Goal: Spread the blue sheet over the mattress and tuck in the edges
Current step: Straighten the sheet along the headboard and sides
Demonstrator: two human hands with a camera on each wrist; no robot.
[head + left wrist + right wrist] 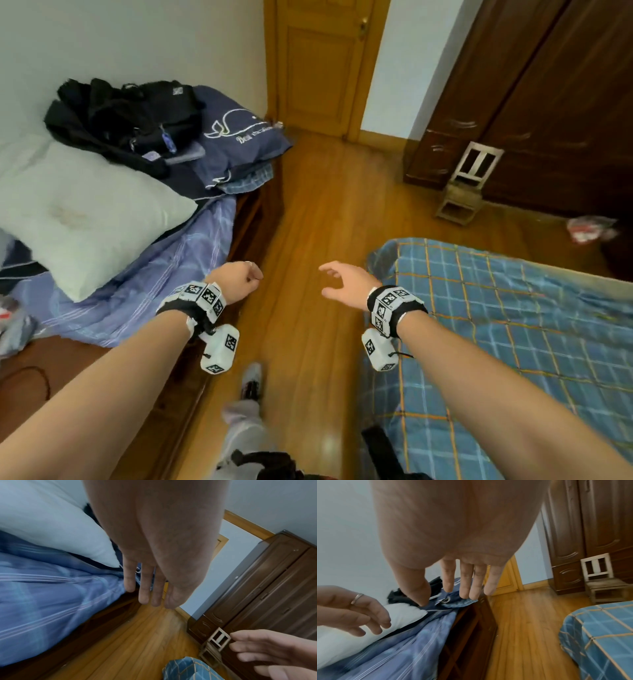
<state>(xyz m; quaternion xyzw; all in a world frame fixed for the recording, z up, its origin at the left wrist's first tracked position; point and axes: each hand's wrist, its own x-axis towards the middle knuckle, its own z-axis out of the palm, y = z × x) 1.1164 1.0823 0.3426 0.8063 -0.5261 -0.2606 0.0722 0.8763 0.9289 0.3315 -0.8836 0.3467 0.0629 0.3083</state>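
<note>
Two hands are seen above the wooden floor (pixel 318 219), and nothing is held by either. The left hand (pixel 238 279) is loosely curled; the right hand (pixel 346 284) is spread with relaxed fingers. One blue checked sheet (pixel 496 308) is laid over the mattress just right of the right hand. Left of the left hand, one white pillow (pixel 85 216) and one striped blue quilt (pixel 164 274) are found on a second bed. One small wooden chair (pixel 469 181) is placed beyond the sheet, against the wardrobe (pixel 548 85).

Glossy varnished wood floor (pixel 318 240); dark wood wardrobe (pixel 548 102) with a dull sheen. Blue checked sheet (pixel 513 308) is matt woven cloth, creased. White pillow (pixel 78 212) soft, matt fabric.
</note>
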